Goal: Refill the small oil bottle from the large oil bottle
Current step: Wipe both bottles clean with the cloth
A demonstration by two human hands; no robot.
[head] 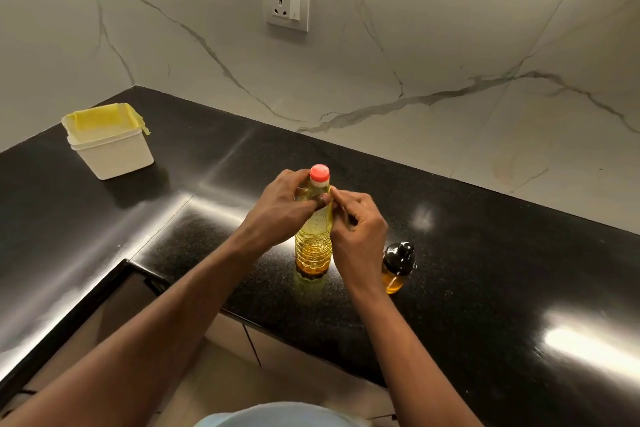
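The large oil bottle (pixel 313 246) stands upright on the black counter (pixel 485 270), clear plastic with yellow oil and a red cap (pixel 319 173) on top. My left hand (pixel 282 210) grips its shoulder just below the cap. My right hand (pixel 358 229) touches the bottle's right side with curled fingers, pinching at the bottle's upper right edge. The small oil bottle (pixel 397 268) stands to the right, with a black lid and amber oil inside.
A white tub lined with a yellow bag (pixel 109 142) sits at the back left of the counter. A marble wall with a socket (pixel 286 5) rises behind. The counter's front edge runs below my forearms, with cabinet fronts (pixel 235 336) under it.
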